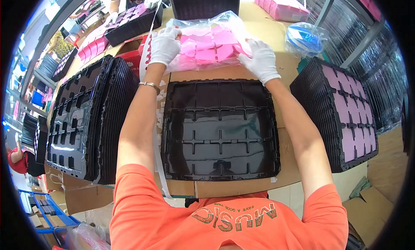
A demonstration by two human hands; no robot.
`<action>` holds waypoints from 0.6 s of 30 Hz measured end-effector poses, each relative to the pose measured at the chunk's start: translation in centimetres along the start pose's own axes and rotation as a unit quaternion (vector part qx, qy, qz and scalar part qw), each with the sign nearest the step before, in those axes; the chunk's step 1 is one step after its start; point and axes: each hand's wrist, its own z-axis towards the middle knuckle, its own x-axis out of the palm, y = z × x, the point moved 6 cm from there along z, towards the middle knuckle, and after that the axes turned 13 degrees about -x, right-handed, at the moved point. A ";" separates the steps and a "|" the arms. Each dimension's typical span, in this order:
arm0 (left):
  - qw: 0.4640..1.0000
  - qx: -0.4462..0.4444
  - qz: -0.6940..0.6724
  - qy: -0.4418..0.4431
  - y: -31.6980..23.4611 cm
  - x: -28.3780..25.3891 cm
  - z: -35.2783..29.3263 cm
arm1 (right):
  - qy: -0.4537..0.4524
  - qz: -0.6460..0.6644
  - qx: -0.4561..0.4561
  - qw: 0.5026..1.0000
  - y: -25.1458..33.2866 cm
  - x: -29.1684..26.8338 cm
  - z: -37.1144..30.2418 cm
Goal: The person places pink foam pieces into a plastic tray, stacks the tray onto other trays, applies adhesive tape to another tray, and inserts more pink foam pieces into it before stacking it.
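Beyond the black tray, a clear plastic bag (186,65) lies open around pink sheets (212,46). My left hand (165,47), in a white glove, pinches the bag's left edge. At its right edge my right hand (261,61), also gloved, has its thumb and fingers closed on the plastic. The pink sheets lie loosely between my two hands, some overlapping. Directly in front of me sits the shiny black plastic tray (221,124), with raised cross-shaped dividers and nothing in its compartments.
Tall stacks of black trays stand at left (93,120) and right (341,116); the right stack's top tray holds pink sheets. A wrapped blue roll (304,39) and a pink bundle (281,6) lie far right. Across the table, a gloved person handles another tray (135,27).
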 end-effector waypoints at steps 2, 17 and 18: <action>0.999 -0.030 0.006 0.033 -0.6 -0.1 0.6 | 0.019 0.003 0.050 0.999 -2.2 2.5 -0.5; 0.994 0.001 0.104 -0.043 -3.9 -6.2 -13.3 | -0.031 -0.011 0.005 0.999 1.5 -6.4 -2.4; 0.995 0.009 0.078 -0.069 -4.0 -7.0 -14.5 | -0.020 -0.007 0.003 1.000 2.3 -7.4 -3.4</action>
